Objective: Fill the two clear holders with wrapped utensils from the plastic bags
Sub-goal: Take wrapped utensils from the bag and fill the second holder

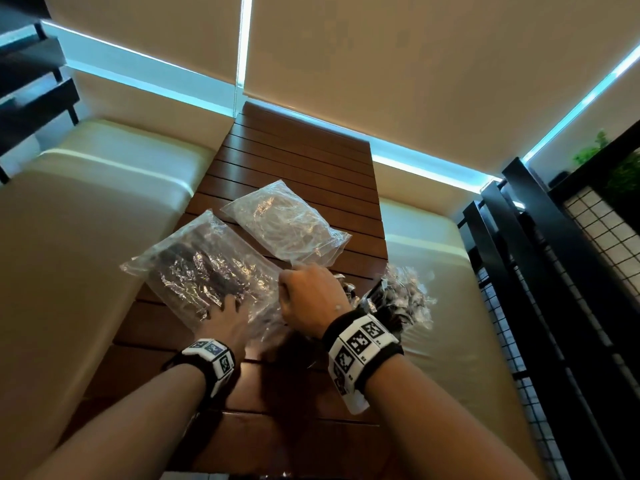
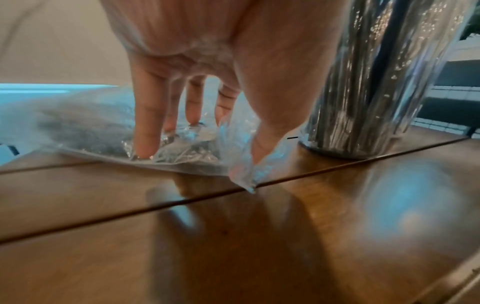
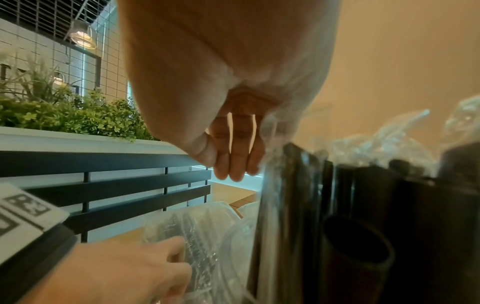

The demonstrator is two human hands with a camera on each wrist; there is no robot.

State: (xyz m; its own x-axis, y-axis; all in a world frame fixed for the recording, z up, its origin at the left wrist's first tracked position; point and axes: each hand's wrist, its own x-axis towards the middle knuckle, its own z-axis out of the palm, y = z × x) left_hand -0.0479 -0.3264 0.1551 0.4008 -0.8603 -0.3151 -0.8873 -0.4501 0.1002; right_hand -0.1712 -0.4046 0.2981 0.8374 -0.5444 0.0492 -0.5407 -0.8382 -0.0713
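Two bags and a filled holder on the desk [image 1: 298, 161], between two seats.

The near bag [image 1: 204, 268] lies left of centre with the left hand [image 1: 225, 320] inside its near end. The far bag [image 1: 287, 226] lies behind it and to the right. The right hand [image 1: 311, 299] is above the desk just right of the near bag. The holder [image 1: 398, 299], with wrapped utensils [image 2: 369, 82] standing in it, is at the desk's right edge.

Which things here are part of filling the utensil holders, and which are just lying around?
In the job:
near plastic bag of dark utensils, left hand inside it
far plastic bag
clear holder with wrapped utensils
right hand

Just around:
wooden table
cream bench cushions
green plants
black railing
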